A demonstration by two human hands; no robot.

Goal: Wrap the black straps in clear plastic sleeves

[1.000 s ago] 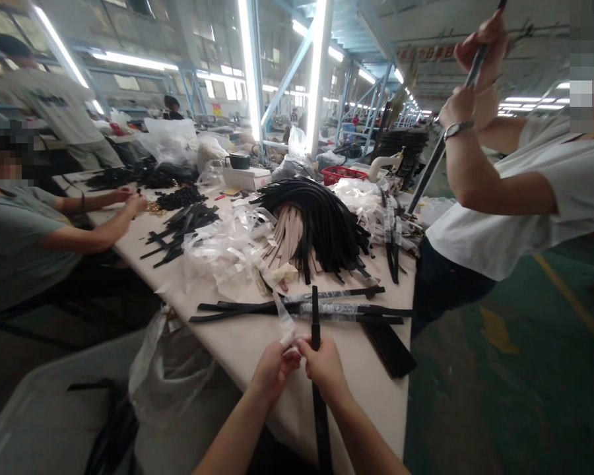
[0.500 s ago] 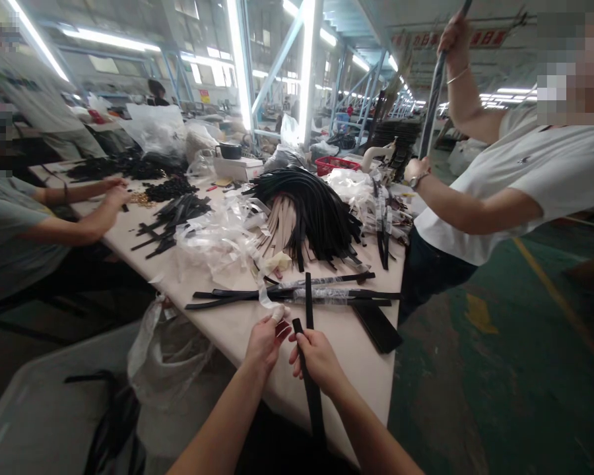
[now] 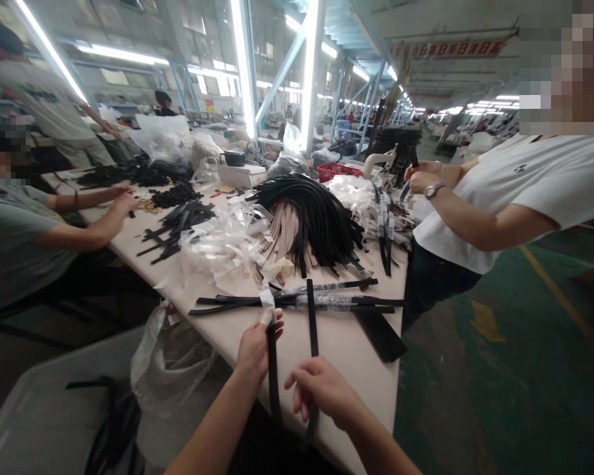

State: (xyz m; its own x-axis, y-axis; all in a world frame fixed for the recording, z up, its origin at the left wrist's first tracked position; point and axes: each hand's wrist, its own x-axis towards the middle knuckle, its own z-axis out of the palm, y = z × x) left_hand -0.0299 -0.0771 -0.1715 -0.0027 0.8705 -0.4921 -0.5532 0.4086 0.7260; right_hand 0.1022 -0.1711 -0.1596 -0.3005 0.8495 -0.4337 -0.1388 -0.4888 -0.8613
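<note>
My left hand (image 3: 255,349) is closed around the upper end of a black strap (image 3: 273,379), which hangs down past the table's front edge. A white plastic strip (image 3: 266,295) rises from the same fingertips. My right hand (image 3: 321,389) is open, its fingers loosely bent and apart, with nothing in them. Beneath it runs a second black strap (image 3: 312,323) lying lengthwise on the table; whether the hand touches it I cannot tell. Just beyond both hands, several black straps (image 3: 228,301) lie crosswise, bound by clear wrapping (image 3: 327,301).
Behind lies a big heap of black straps (image 3: 321,211) beside tangled white plastic strips (image 3: 218,241). A flat black stack (image 3: 382,336) sits at the right table edge (image 3: 398,382). A plastic bag (image 3: 165,369) hangs at left. Co-workers occupy the left and right (image 3: 515,198) sides.
The strap end has passed from my right hand to my left, beside the white strip. My right hand has let go and moved lower. The co-worker at right has lowered their raised hand.
</note>
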